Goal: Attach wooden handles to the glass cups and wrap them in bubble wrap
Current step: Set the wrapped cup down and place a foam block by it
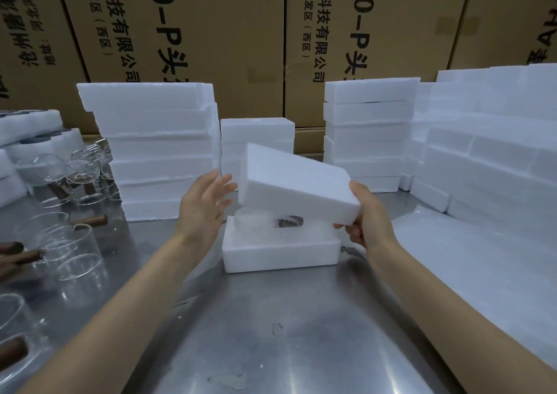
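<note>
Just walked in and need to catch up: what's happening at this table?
A person is packing at a metal table. The right hand grips a white foam lid, tilted above an open foam box that holds a bubble-wrapped item with something dark showing through. The left hand is open beside the lid's left edge; whether it touches is unclear. The box is not yet closed. Bare glass cups and wooden handles wait on the left, with foam box stacks behind.
</note>
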`<state>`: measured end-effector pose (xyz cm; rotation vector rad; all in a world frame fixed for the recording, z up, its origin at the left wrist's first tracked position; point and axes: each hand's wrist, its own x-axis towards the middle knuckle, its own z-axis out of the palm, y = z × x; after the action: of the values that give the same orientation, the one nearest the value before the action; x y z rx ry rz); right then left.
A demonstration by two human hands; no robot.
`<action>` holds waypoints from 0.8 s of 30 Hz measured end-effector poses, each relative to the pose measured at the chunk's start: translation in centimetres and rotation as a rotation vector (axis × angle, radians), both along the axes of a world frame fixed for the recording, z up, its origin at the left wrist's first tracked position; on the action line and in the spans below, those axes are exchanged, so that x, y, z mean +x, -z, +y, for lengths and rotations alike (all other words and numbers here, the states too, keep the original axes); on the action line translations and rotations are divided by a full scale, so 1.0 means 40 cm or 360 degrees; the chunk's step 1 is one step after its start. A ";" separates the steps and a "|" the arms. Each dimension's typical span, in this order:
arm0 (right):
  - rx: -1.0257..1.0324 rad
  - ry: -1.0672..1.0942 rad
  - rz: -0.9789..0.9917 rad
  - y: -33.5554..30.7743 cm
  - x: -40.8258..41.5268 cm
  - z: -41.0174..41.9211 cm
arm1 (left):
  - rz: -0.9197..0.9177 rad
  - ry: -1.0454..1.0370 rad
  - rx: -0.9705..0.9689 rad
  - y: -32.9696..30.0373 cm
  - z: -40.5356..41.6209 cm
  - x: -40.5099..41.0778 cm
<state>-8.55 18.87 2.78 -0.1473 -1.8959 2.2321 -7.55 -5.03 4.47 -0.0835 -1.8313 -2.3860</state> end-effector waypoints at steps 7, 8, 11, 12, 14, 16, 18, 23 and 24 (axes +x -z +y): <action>0.0321 -0.0050 0.0041 0.004 0.009 -0.029 | -0.0048 -0.0027 0.0033 0.008 0.048 0.004; 0.0410 -0.0041 0.0060 0.005 0.009 -0.029 | -0.0083 -0.0057 0.0033 0.013 0.048 0.004; 0.0598 -0.0008 0.0066 0.004 0.013 -0.031 | -0.0139 -0.0082 0.0059 0.024 0.044 0.000; 0.0629 0.0006 0.0042 0.004 0.013 -0.033 | -0.0163 -0.0077 0.0043 0.027 0.043 -0.001; 0.0709 0.0026 0.0001 0.004 0.014 -0.034 | -0.0230 -0.0069 -0.0009 0.034 0.044 -0.002; 0.0797 0.0021 -0.0036 0.004 0.017 -0.034 | -0.0285 -0.0084 -0.0031 0.038 0.045 -0.003; 0.0961 0.0030 -0.0049 0.008 0.019 -0.029 | -0.0307 -0.0093 -0.0047 0.036 0.046 -0.003; 0.1215 0.0121 -0.0051 0.005 0.018 -0.028 | -0.0401 -0.0097 -0.0049 0.031 0.043 -0.001; 0.1242 0.0137 -0.0062 0.002 0.020 -0.030 | -0.0410 -0.0107 -0.0045 0.031 0.042 -0.002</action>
<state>-7.77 17.68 2.68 -0.1387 -2.5545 1.3021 -7.64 -3.33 3.23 0.2918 -1.9382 -2.4195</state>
